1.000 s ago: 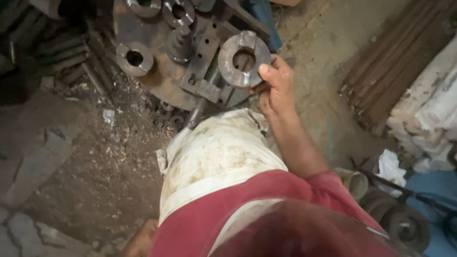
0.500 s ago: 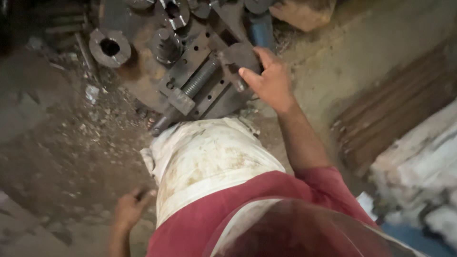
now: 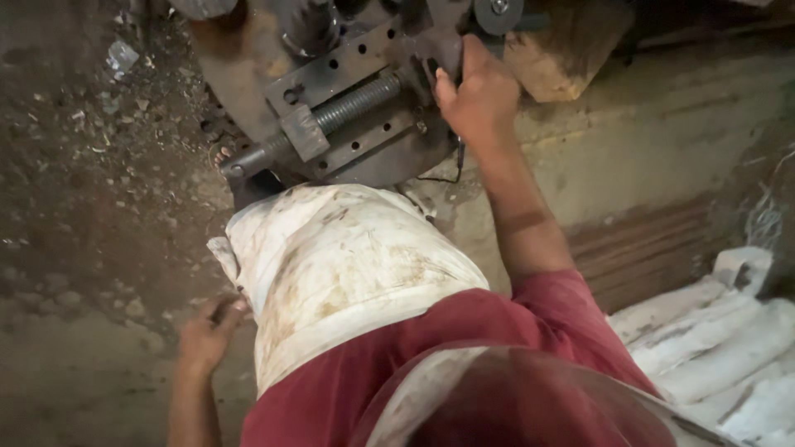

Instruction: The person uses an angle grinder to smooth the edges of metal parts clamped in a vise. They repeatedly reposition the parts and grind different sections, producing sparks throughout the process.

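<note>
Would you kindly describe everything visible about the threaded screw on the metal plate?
The threaded screw is a thick grey steel rod with coarse threads, lying flat and slanting across a perforated metal plate on the round rusty disc. It passes through a square block and ends lower left in a plain shaft. The right hand rests just beyond its upper end; whether they touch is unclear.

Right hand (image 3: 480, 95) shifted from loose ring onto clamp block (image 3: 439, 50); left hand (image 3: 207, 331) now visible.
</note>
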